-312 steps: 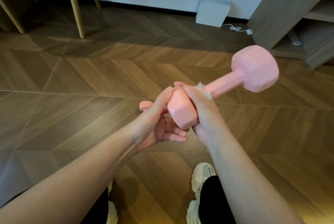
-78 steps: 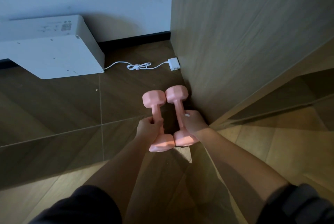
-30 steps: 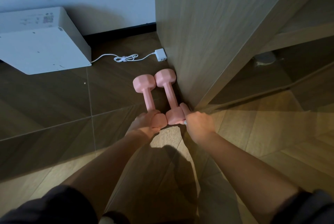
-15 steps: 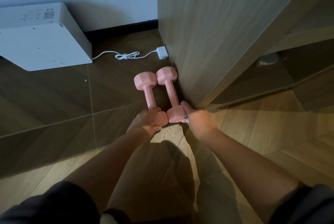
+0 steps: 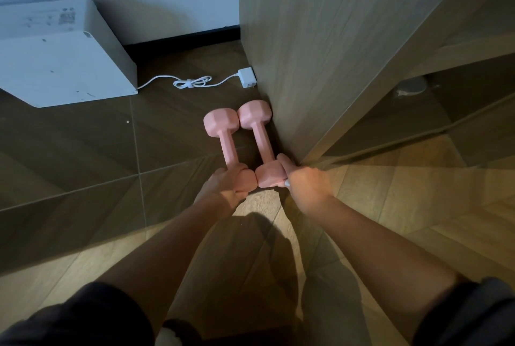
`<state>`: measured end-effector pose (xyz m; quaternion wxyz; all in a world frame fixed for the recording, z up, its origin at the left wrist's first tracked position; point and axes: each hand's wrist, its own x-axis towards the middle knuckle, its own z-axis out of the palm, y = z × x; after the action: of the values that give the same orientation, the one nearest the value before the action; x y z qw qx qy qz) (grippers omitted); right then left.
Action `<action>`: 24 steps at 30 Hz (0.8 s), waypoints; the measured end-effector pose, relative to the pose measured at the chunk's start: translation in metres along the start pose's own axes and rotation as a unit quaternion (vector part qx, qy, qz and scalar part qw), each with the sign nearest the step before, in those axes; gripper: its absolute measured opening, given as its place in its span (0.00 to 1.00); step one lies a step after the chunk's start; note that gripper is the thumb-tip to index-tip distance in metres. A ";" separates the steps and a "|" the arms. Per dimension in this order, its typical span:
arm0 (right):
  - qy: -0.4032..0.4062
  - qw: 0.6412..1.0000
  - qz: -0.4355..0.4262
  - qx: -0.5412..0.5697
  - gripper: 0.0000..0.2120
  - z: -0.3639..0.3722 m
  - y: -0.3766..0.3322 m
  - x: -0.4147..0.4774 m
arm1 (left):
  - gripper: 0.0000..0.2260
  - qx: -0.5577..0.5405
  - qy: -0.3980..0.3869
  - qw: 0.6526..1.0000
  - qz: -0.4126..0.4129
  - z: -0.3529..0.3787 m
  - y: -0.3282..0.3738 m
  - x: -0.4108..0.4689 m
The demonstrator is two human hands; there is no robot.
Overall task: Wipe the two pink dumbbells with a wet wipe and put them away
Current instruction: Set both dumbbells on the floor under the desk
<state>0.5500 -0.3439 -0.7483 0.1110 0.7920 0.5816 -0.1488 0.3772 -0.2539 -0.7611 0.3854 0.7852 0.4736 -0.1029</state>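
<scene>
Two pink dumbbells lie side by side on the dark wood floor, parallel and touching at their heads. The left dumbbell [image 5: 227, 147] has my left hand [image 5: 223, 186] curled over its near head. The right dumbbell [image 5: 260, 136] lies against the foot of the wooden cabinet side [image 5: 320, 52]. My right hand [image 5: 309, 184] is a fist at its near head, one finger stretched along the head's right side. A small white bit of the wet wipe [image 5: 286, 184] shows at the edge of that fist; the remainder is hidden.
A white box-shaped device [image 5: 61, 61] stands on the floor at the left by the wall. Its white cable [image 5: 192, 83] and plug adapter [image 5: 246, 77] lie just beyond the dumbbells. An open lower shelf [image 5: 446, 111] of the cabinet is at the right.
Earlier I was wiping one dumbbell in the air. Since then both dumbbells came down onto the floor by the cabinet, and my hands slid from the handles to the near heads. Over the last half second, almost nothing moved.
</scene>
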 end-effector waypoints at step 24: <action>-0.094 0.940 0.023 0.327 0.06 -0.030 0.027 -0.051 | 0.33 0.117 -0.039 0.992 -0.042 -0.042 0.021 -0.038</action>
<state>0.5642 -0.3868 -0.7013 -0.0961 0.7801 0.4697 -0.4021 0.3657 -0.2554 -0.7016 0.3046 0.7996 0.4757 -0.2039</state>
